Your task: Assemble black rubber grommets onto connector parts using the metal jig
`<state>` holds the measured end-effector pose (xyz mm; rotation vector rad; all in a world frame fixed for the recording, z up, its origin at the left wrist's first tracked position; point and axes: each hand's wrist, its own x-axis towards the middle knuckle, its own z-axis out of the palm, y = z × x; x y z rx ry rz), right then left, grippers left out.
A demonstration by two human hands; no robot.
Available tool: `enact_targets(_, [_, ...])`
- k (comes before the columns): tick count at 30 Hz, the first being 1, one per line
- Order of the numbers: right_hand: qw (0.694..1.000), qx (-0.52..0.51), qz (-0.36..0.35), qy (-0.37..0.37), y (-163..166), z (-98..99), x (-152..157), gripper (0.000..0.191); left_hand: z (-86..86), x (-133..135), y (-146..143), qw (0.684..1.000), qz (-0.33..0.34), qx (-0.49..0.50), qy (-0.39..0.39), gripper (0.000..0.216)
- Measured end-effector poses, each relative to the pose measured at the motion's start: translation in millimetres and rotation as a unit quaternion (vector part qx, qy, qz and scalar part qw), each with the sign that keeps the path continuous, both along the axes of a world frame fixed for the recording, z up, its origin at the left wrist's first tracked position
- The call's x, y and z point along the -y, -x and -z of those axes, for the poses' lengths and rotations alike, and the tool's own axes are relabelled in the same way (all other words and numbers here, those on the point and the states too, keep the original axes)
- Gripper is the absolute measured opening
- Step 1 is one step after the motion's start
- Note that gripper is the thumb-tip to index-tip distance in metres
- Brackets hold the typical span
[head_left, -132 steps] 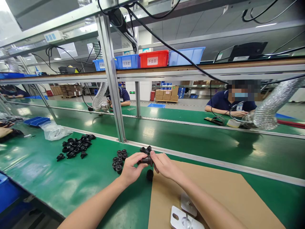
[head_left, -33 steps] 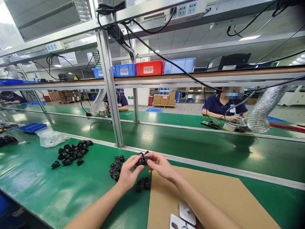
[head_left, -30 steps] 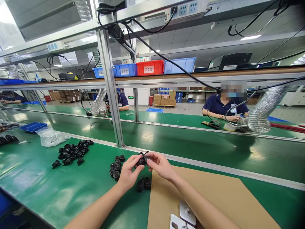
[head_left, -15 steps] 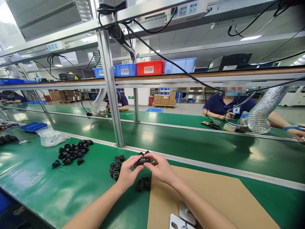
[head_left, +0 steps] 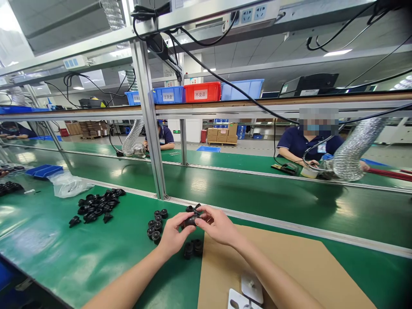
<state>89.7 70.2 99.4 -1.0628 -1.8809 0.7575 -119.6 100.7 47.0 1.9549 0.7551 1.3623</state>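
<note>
Between my fingertips is a small black ribbed round part [head_left: 190,220], gripped from both sides. My left hand [head_left: 175,234] pinches its left side with thumb and fingers. At its right, my right hand [head_left: 218,227] holds it with thumb and fingertips; the covered faces of the part are hidden. Just beyond my hands lie more black pieces [head_left: 194,208], partly hidden. A cluster of black round parts [head_left: 156,225] stands left of my left hand. Below my hands, a few more black parts [head_left: 193,249] stand beside the cardboard sheet [head_left: 289,257].
Loose black parts [head_left: 96,206] are heaped on the green table [head_left: 64,257], near a clear plastic bag [head_left: 69,184] and blue trays [head_left: 44,171]. White plates [head_left: 251,286] lie on the cardboard. A metal post [head_left: 149,128] rises ahead. Across the line sits a co-worker [head_left: 302,143].
My hands stay in nearly the same place, with the black part turned slightly between my fingers. Across the line, the co-worker's outstretched arm has drawn in toward the silver duct.
</note>
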Motion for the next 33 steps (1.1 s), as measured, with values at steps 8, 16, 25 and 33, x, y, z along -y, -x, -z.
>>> enact_targets(8, [0.985,0.082,0.011,-0.150,1.3,3.8,0.3,0.021,1.4,-1.7,-1.2,0.997,0.013,0.048,0.065,0.034])
enact_targets(16, [0.920,0.165,-0.048,-0.352,-9.3,14.1,-12.9,0.028,1.6,-3.8,-3.0,0.987,0.067,0.073,0.128,0.041])
enact_targets(25, [0.989,0.087,0.005,-0.116,4.3,7.7,2.4,0.022,0.1,2.1,-1.9,0.993,0.044,0.076,0.084,0.037])
enact_targets(33, [0.958,0.176,-0.068,-0.218,-17.5,-5.3,0.0,0.044,3.6,-2.5,-3.1,0.993,0.038,0.073,0.083,0.038])
